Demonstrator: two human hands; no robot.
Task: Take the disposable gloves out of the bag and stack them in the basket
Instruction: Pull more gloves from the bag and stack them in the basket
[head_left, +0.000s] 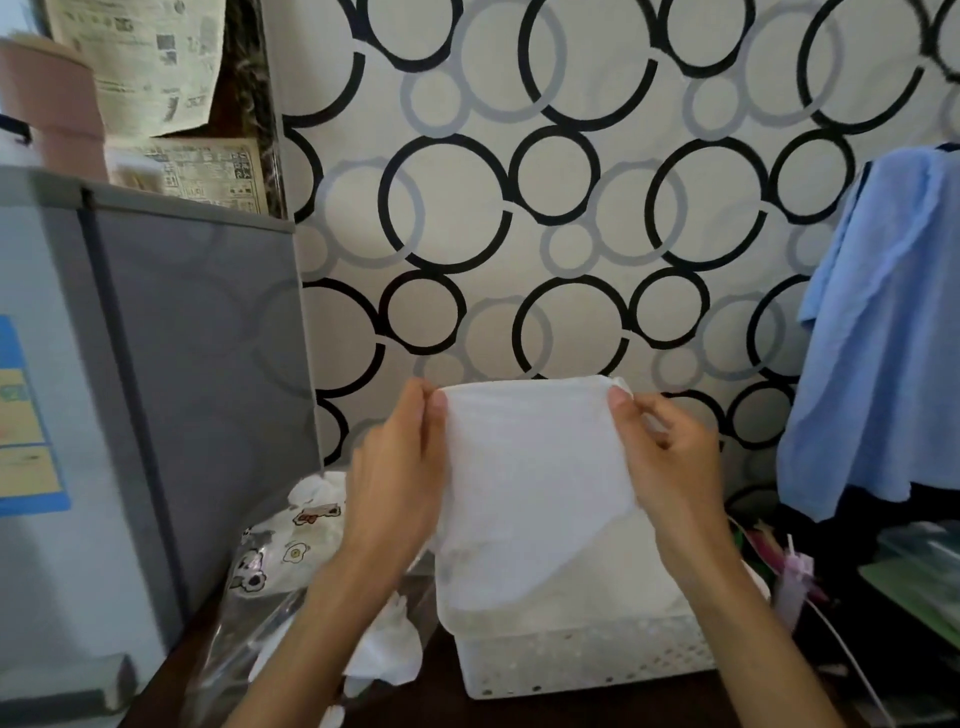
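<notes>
Risk, main: the glove (535, 483) is thin film held only by its two upper corners, its lower edge hanging loose over the basket (587, 660). If one pinch is released early, it is judged likely to drift or crumple and land askew instead of flat.
Risk, secondary: the basket is light and perforated; a push from a forearm could slide it on the table (447, 712).
Wall: circle-patterned covering (519, 208) fills the view from 10 to 2 o'clock; no obstruction is posed.
Cabinet: a grey unit (182, 364) stands at 9 o'clock, close beside the left forearm, limiting sideways room.
Blue cloth: a garment (883, 338) hangs at 3 o'clock, clear of the work.
Basket: white, at 6 o'clock, directly under the glove; white sheets appear to lie inside, count not discernible.
Glove: held spread at centre, above the basket, its lower edge just at the basket's rim.
Bag: clear, cartoon-printed bag (270, 561) lies at 8 o'clock, left of the basket; a crumpled white glove (389, 649) lies at its mouth.
Left hand: the left hand (400, 467) is seen with thumb and fingers pressed together, pinching the glove's upper left corner.
Right hand: the right hand (670, 457) pinches the upper right corner between thumb and forefinger; remaining fingers are curled.
Clutter: small items (789, 571) at 4 o'clock sit near the basket's right side.
</notes>
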